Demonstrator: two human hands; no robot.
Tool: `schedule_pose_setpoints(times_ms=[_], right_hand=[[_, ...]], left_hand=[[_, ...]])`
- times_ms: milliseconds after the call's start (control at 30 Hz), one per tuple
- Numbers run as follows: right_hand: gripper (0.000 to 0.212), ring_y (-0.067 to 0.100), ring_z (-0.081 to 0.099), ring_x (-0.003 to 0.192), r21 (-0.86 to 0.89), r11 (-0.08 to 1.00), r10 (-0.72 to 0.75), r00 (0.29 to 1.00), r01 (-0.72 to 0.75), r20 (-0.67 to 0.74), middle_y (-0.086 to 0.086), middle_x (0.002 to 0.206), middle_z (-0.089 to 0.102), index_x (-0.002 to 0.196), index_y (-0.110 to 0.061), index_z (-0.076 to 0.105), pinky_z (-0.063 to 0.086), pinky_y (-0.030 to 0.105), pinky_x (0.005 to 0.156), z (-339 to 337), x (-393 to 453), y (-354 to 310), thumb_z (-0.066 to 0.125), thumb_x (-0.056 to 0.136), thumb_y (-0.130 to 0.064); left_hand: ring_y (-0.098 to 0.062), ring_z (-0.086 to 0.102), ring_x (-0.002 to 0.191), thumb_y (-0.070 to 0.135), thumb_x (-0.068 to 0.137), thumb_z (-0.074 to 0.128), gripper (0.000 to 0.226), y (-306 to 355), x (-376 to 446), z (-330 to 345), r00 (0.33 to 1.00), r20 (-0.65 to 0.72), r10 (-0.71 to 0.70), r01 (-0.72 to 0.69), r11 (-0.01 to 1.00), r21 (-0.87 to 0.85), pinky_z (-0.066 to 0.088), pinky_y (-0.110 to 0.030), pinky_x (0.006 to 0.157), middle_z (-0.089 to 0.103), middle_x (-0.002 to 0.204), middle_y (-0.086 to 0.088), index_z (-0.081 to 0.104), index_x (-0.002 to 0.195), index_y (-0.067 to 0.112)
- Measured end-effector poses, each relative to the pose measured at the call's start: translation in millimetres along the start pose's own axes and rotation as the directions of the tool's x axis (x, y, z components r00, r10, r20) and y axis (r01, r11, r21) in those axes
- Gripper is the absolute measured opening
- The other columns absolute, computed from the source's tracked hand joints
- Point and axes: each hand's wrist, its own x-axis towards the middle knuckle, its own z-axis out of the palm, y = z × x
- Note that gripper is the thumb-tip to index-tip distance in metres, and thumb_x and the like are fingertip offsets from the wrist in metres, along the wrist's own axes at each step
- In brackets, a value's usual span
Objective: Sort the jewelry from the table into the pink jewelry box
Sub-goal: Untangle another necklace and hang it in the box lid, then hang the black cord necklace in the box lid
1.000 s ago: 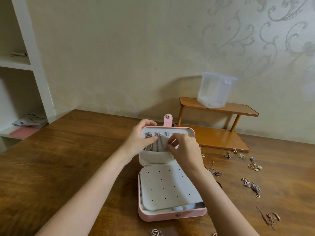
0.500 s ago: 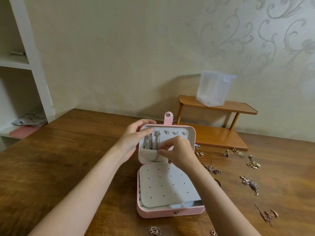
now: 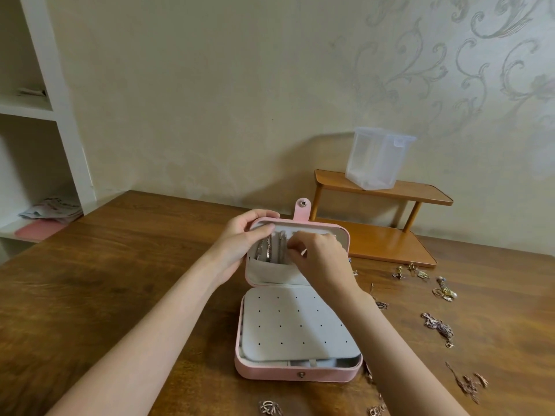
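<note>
Bare wooden table (image 3: 120,280) fills the frame's left; loose jewelry (image 3: 438,325) litters the lower right. At centre, the left hand (image 3: 240,247) grips the pink jewelry box (image 3: 300,375) lid's left edge, while the right hand (image 3: 321,256) pinches at the chains (image 3: 271,250) hanging inside the lid.

Glossy wood table (image 3: 126,283); translucent plastic container (image 3: 377,159).

The right hand (image 3: 322,259) has lifted from the lower part of the open lid (image 3: 339,235), where it was half a second ago, back up to the row of hooks, fingertips pinched near the hanging chains (image 3: 271,250). The left hand's (image 3: 240,244) thumb now lies flatter across the lid's top left corner.
</note>
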Motion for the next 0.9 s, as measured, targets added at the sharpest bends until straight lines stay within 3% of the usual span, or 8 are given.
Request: schedule_pose_setpoints(times_ms=[167, 300, 400, 500, 600, 667, 733, 900], right_hand=[[0.022, 0.024, 0.064, 0.083, 0.094, 0.996, -0.005, 0.994, -0.006, 0.109, 0.005, 0.097, 0.07, 0.1, -0.013, 0.072, 0.055, 0.038, 0.077, 2, -2, 6, 0.053, 0.091, -0.008], [0.021, 0.02, 0.065, 0.083, 0.173, 0.984, 0.048, 0.999, -0.049, 0.007, 0.003, 0.097, 0.071, 0.099, -0.012, 0.071, 0.054, 0.033, 0.077, -5, -2, 11, 0.053, 0.09, -0.008], [0.021, 0.018, 0.064, 0.078, 0.148, 0.987, 0.039, 0.992, -0.057, 0.121, 0.004, 0.098, 0.07, 0.1, -0.01, 0.07, 0.052, 0.021, 0.061, -14, -5, 19, 0.051, 0.092, -0.008], [0.024, 0.016, 0.065, 0.076, 0.109, 0.993, 0.022, 0.973, -0.048, 0.23, 0.005, 0.099, 0.07, 0.104, -0.006, 0.069, 0.041, 0.007, 0.047, -13, -11, 27, 0.048, 0.093, -0.006], [0.024, 0.02, 0.066, 0.081, 0.122, 0.99, 0.033, 0.959, -0.07, 0.283, 0.007, 0.099, 0.07, 0.103, -0.006, 0.069, 0.05, 0.017, 0.06, -11, -17, 28, 0.048, 0.093, -0.006], [0.022, 0.021, 0.067, 0.079, 0.132, 0.989, 0.029, 0.952, -0.073, 0.306, 0.008, 0.096, 0.071, 0.101, -0.005, 0.069, 0.055, 0.025, 0.066, -13, -19, 26, 0.049, 0.092, -0.006], [0.02, 0.021, 0.069, 0.074, 0.149, 0.986, 0.022, 0.951, -0.071, 0.307, 0.009, 0.091, 0.071, 0.097, -0.005, 0.069, 0.056, 0.024, 0.059, -16, -22, 24, 0.05, 0.091, -0.004], [0.013, 0.011, 0.065, 0.062, 0.212, 0.977, -0.063, 0.941, -0.01, 0.334, 0.009, 0.084, 0.071, 0.095, -0.004, 0.069, 0.048, 0.013, 0.045, -35, -37, 6, 0.057, 0.09, -0.007]], left_hand=[[-0.018, 0.063, 0.097, 0.01, 0.092, 0.055, 0.018, -3, 4, 1, 0.999, -0.041, -0.019, 0.021, 0.999, 0.03, 0.053, -0.027, 0.068, 0.064, 0.107, -0.008, 0.062, 0.104, 0.021], [-0.01, 0.055, 0.102, 0.016, 0.095, 0.049, 0.028, -16, 14, 6, 0.995, -0.097, 0.025, 0.011, 0.935, 0.356, 0.047, -0.018, 0.069, 0.055, 0.118, 0.001, 0.05, 0.123, 0.021], [-0.009, 0.048, 0.106, 0.025, 0.098, 0.043, 0.037, -32, 20, 7, 0.995, -0.101, -0.026, 0.068, 0.894, 0.443, 0.041, -0.016, 0.073, 0.048, 0.129, -0.002, 0.042, 0.134, 0.016], [-0.012, 0.045, 0.116, 0.035, 0.099, 0.037, 0.037, -45, 21, 3, 0.985, -0.125, -0.116, 0.162, 0.866, 0.473, 0.04, -0.029, 0.092, 0.047, 0.134, -0.001, 0.045, 0.132, 0.019], [-0.015, 0.05, 0.113, 0.032, 0.099, 0.038, 0.034, -48, 17, -2, 0.98, -0.115, -0.16, 0.197, 0.812, 0.549, 0.041, -0.029, 0.088, 0.053, 0.13, -0.004, 0.049, 0.128, 0.017], [-0.017, 0.05, 0.115, 0.025, 0.098, 0.043, 0.029, -43, 14, -5, 0.988, -0.116, -0.098, 0.151, 0.674, 0.723, 0.04, -0.026, 0.087, 0.053, 0.128, -0.005, 0.053, 0.123, 0.015], [-0.018, 0.048, 0.118, 0.018, 0.096, 0.046, 0.026, -31, 7, -5, 0.991, -0.133, -0.01, 0.115, 0.569, 0.814, 0.04, -0.027, 0.088, 0.051, 0.129, -0.005, 0.056, 0.119, 0.014], [-0.01, 0.056, 0.099, 0.013, 0.094, 0.047, 0.019, 2, -35, 7, 0.999, 0.015, 0.047, -0.04, 0.603, 0.797, 0.044, -0.026, 0.079, 0.061, 0.108, 0.004, 0.063, 0.104, 0.018]])
